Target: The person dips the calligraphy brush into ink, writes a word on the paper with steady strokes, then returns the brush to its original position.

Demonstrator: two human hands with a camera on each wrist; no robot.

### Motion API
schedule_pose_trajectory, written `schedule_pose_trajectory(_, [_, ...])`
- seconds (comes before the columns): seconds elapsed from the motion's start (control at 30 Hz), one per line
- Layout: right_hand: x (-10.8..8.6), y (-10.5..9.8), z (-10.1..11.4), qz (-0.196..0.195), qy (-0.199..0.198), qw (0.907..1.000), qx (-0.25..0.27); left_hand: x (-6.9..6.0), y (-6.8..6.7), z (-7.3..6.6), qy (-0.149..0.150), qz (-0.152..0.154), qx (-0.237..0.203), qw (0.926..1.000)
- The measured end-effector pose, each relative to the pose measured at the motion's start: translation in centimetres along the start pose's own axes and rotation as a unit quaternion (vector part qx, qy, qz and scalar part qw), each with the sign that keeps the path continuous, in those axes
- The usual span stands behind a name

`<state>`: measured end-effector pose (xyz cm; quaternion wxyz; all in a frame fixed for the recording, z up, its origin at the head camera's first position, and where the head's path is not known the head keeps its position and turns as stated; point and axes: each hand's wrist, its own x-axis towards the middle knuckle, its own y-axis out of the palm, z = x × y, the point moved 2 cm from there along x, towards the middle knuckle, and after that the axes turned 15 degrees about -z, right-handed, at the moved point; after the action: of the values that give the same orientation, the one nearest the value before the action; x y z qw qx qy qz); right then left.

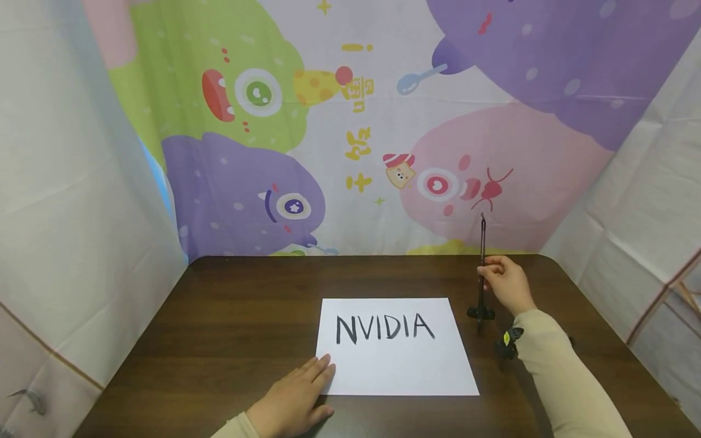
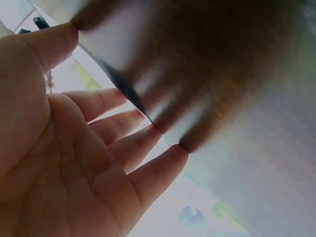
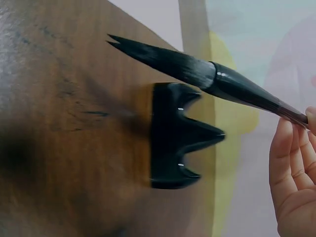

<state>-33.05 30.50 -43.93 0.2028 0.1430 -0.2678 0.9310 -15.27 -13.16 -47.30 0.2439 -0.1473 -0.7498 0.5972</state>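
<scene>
A white sheet of paper [image 1: 400, 371] with "NVIDIA" in dark strokes lies on the table. My left hand [image 1: 290, 392] rests at its lower left edge, fingers extended; the left wrist view shows the fingertips [image 2: 183, 148] touching the surface. To the right of the paper, my right hand [image 1: 509, 283] pinches a calligraphy brush [image 1: 483, 240] by its handle, bristles downward. The right wrist view shows the brush's dark, split tip [image 3: 148, 55] beside a black pronged brush rest [image 3: 165, 138] on the tabletop. Whether brush and rest touch cannot be told.
The brown wooden table [image 1: 230, 322] runs back to a hanging cartoon curtain [image 1: 361, 225]. White cloth hangs at both sides. A dark device with a yellow-green mark [image 1: 509, 340] sits at my right wrist. Dark smudges [image 3: 96, 113] mark the tabletop near the rest.
</scene>
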Motion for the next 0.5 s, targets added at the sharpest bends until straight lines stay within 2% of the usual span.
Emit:
schedule_pose_trajectory(0.17, [-0.3, 0.5, -0.7, 0.013, 0.015, 0.9996, -0.018, 0.0, -0.1, 0.0, 0.001, 0.002, 0.001, 1.0])
schedule_pose_trajectory(0.5, [-0.7, 1.4, -1.6, 0.014, 0.03, 0.9989, -0.033, 0.0, -0.2, -0.1, -0.003, 0.005, 0.001, 1.0])
